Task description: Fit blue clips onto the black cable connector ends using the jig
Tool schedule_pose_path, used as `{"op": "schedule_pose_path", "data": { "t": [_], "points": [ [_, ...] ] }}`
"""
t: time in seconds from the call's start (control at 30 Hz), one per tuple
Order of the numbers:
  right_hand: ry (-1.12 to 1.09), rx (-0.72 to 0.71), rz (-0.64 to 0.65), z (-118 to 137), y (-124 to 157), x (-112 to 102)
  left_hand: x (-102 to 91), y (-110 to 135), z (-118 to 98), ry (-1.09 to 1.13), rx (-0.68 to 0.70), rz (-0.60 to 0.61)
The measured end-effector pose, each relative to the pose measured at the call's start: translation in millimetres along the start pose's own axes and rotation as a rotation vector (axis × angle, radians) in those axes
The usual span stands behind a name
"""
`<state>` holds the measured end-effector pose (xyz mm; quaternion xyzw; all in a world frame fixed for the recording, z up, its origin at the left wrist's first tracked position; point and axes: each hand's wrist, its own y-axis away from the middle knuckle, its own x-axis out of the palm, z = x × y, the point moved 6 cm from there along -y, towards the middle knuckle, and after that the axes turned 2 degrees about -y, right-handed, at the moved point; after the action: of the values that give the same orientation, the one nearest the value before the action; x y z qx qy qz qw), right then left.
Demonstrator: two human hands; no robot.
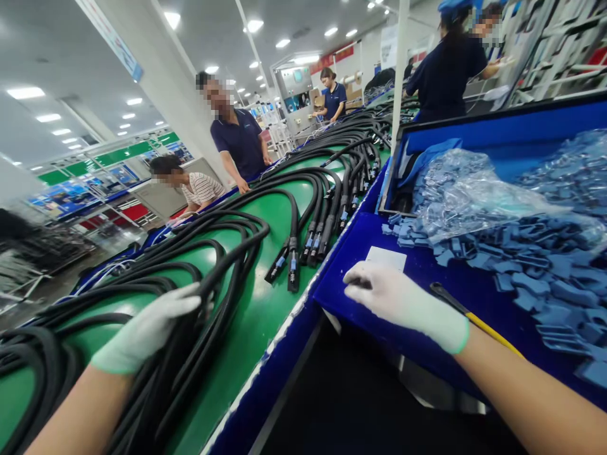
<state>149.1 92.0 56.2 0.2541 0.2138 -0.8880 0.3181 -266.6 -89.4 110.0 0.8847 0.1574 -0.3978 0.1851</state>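
My left hand (149, 328), in a white glove, is wrapped round a thick black cable (237, 249) above the green belt. More black cables (184, 268) loop beside and beneath it. On the right, my gloved right hand (393, 300) hovers at the blue work surface (351, 249), its fingers curled in towards the thumb. Whatever may be between those fingertips is too small to make out. Just behind that hand lies a white card (386, 258). A tool with a yellow handle (493, 332) rests by the right wrist, partly hidden by the forearm.
Loose blue plastic clips (545, 284) spill from a blue bin (512, 126) holding clear plastic bags (474, 189). Cable ends with connectors (294, 268) line the belt's near edge. Several co-workers stand along the line, one person (241, 142) across the belt. A white post (399, 82) rises beside the bin.
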Motion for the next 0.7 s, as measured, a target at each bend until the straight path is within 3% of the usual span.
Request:
{"op": "schedule_pose_path", "data": {
  "t": [0.03,0.1,0.2,0.27,0.33,0.4,0.5,0.57,0.63,0.7],
  "points": [
    [-0.050,-0.024,0.050,11.8,3.1,13.8,-0.6,-7.0,-25.0,0.209,0.069,0.088],
    [-0.159,-0.042,0.144,31.3,7.9,41.7,-5.8,-24.1,-73.9,0.329,0.221,0.105],
    [-0.256,-0.031,0.245,47.6,11.8,75.0,-13.4,-58.5,-120.7,0.082,0.320,-0.107],
    [-0.261,-0.022,0.292,49.4,15.0,86.6,-9.7,-79.9,-126.9,-0.056,0.282,-0.198],
    [-0.253,0.003,0.323,43.6,20.7,89.3,5.7,-91.1,-112.0,-0.167,0.201,-0.190],
    [-0.247,0.047,0.323,31.5,28.7,85.2,32.6,-86.0,-80.3,-0.277,0.098,-0.089],
    [-0.226,0.107,0.280,11.6,40.9,74.1,77.5,-53.8,-23.5,-0.369,-0.050,0.101],
    [-0.212,0.120,0.261,5.2,45.8,69.3,96.1,-31.4,1.0,-0.360,-0.096,0.157],
    [-0.215,0.127,0.277,6.8,47.2,69.9,104.9,-18.0,8.4,-0.286,-0.098,0.213],
    [-0.241,0.124,0.307,16.3,46.1,76.6,106.8,-13.3,-0.2,-0.169,-0.067,0.276]
  ]
}}
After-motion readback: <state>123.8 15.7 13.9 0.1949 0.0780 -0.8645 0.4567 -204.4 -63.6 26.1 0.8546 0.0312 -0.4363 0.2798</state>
